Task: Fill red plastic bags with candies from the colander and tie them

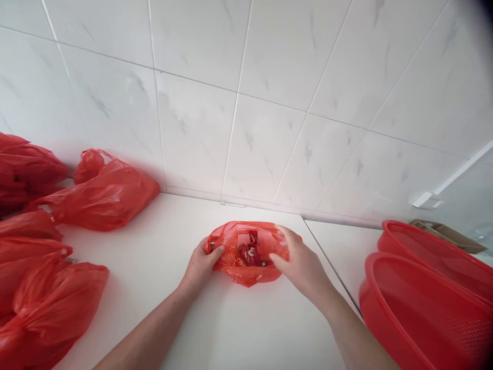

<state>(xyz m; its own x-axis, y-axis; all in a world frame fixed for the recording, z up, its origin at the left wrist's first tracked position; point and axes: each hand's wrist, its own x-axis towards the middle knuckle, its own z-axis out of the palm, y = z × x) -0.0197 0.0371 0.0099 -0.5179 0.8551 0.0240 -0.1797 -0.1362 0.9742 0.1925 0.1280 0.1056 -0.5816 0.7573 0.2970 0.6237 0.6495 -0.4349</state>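
Dead ahead, beyond the right hand: wall of big white tiles, streaked grey, pale grout lines slanting up | under that hand, smooth white tabletop | just right of it, dark seam, then another white surface | farther right, white wall strip meeting a small white box | bright light across the tiles!

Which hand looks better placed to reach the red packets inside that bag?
Probably the right hand: it looks open near the red packets, while the left hand pinches the red bag.
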